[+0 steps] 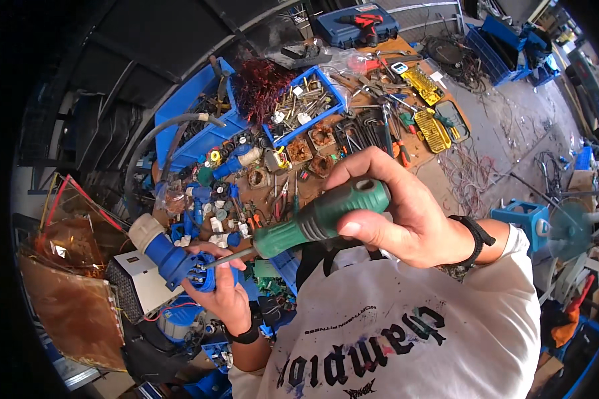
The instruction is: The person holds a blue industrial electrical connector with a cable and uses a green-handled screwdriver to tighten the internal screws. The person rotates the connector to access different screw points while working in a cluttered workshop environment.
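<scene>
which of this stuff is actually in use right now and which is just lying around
In use:
- blue plug, held in the left hand
- green-handled screwdriver, gripped by the right hand, tip at the plug

Lying about:
- blue bin of small parts
- yellow bit cases
- drill case
- copper coils

the tip of the screwdriver [313,223] is buried inside the open end of the blue plug [180,261], so what it meets there cannot be told. the left hand [225,292] covers the plug's underside, and the right hand [396,209] wraps the handle's rear half. the small parts on the cluttered workbench [439,156] are too tiny to name.
</scene>
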Available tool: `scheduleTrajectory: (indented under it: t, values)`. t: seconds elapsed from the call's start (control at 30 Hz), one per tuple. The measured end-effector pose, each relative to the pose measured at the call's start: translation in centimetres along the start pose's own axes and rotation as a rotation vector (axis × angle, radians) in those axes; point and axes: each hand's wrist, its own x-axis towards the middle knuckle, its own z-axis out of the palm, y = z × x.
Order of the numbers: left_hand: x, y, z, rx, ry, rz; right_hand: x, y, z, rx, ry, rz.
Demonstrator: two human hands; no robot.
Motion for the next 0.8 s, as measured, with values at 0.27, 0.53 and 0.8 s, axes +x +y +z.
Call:
scheduleTrajectory:
  t: [0.27, 0.53, 0.8]
  values:
    - [0.1, 0.6, 0.2, 0.017, 0.054, -0.019, 0.9, 1.2, 1.2, -0.141, 0.057, -0.331]
    - [0.6, 0.6, -0.1, 0.074, 0.052, -0.043, 0.7, 0.4, 1.4, -0.387, 0.046, -0.466]
    - [1.2, 0.5, -0.3, 0.159, 0.044, 0.033, 0.4, 1.2, 2.2, -0.246, 0.131, -0.442]
